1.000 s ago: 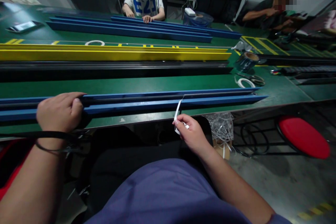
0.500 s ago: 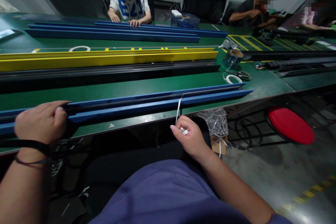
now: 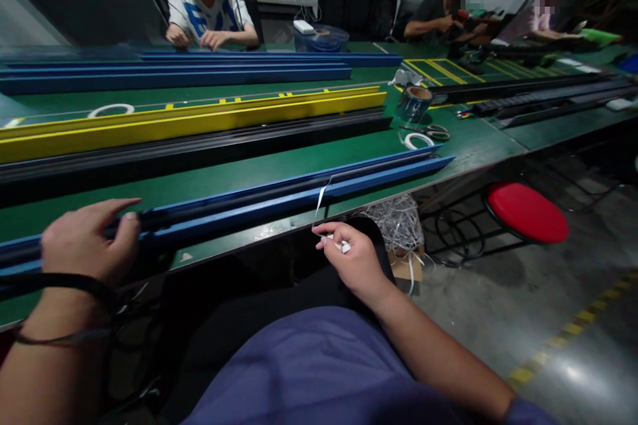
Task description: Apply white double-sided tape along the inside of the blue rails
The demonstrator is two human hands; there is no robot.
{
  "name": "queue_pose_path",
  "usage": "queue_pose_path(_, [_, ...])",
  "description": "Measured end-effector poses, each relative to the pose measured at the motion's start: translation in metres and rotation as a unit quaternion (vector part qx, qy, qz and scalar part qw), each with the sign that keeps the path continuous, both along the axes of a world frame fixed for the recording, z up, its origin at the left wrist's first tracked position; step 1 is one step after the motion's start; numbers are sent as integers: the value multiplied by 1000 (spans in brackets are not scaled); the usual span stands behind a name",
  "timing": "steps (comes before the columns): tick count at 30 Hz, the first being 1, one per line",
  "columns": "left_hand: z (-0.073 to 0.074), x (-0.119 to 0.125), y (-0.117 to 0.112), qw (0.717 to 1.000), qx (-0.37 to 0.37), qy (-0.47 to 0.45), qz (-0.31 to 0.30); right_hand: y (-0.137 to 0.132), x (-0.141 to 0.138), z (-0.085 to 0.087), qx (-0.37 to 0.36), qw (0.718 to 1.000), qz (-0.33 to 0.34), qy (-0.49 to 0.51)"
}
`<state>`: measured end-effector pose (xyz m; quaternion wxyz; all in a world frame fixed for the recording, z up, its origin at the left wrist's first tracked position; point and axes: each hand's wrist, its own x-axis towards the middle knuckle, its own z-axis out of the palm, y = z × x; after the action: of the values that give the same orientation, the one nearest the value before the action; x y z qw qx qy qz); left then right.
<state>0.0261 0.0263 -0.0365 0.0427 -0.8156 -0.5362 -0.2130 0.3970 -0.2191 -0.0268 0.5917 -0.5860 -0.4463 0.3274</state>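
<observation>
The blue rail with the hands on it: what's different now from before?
The left hand has opened: its fingers, curled over the blue rail before, now stretch out above it. The right hand still pinches the white strip. The whole view has tilted as the head moved. The yellow rail and black rail lie as they did.

Gap between blue profile (image 3: 249, 207), black profile (image 3: 199, 149)

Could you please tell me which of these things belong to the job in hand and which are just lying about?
In use:
left hand on blue rail
right hand pinching white strip

Lying about:
tape roll
scissors
yellow rail
red stool
</observation>
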Motion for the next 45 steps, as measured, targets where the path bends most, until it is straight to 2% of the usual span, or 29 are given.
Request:
queue_pose_path(4, [13, 111, -29, 990, -19, 0, -140, -2, 1, 0, -31, 997, -21, 65])
queue_pose_path(5, [14, 134, -35, 985, -33, 11, -172, -2, 2, 0, -34, 996, -23, 74])
queue_pose_path(7, [14, 168, -41, 980, -39, 24, -192, -2, 4, 0, -39, 995, -22, 87])
queue_pose_path(10, [11, 190, -39, 984, -48, 65, -161, -2, 7, -1, -47, 994, -31, 93])
queue_pose_path(14, [9, 191, -31, 986, -46, 97, -129, -3, 8, -3, -48, 991, -30, 121])
queue_pose_path(17, [12, 182, -29, 985, -52, 113, -123, -3, 7, -2, -54, 987, -3, 149])
queue_pose_path(20, [16, 160, -27, 985, -63, 127, -97, -2, 5, -3, -90, 981, 23, 173])
queue_pose_path(26, [12, 80, -20, 990, -57, 123, -26, 4, -5, -11, -162, 966, 70, 188])
queue_pose_path(33, [4, -9, -9, 988, -67, 126, 53, 20, -30, -21, -217, 939, 202, 172])
queue_pose_path(36, [3, -40, -6, 986, -70, 132, 68, 30, -42, -21, -231, 927, 253, 150])
queue_pose_path(39, [2, -59, -6, 987, -62, 129, 77, 39, -51, -18, -216, 919, 309, 118])
queue_pose_path(41, [0, -64, -8, 988, -49, 122, 81, 42, -56, -15, -184, 933, 300, 79])
queue_pose_path(42, [-2, -65, -9, 989, -40, 117, 84, 43, -59, -14, -154, 950, 269, 41])
queue_pose_path(44, [-5, -64, -11, 989, -24, 110, 92, 43, -62, -11, -63, 981, 173, -56])
queue_pose_path(45, [-7, -63, -12, 989, -17, 108, 95, 42, -63, -9, -11, 988, 121, -99])
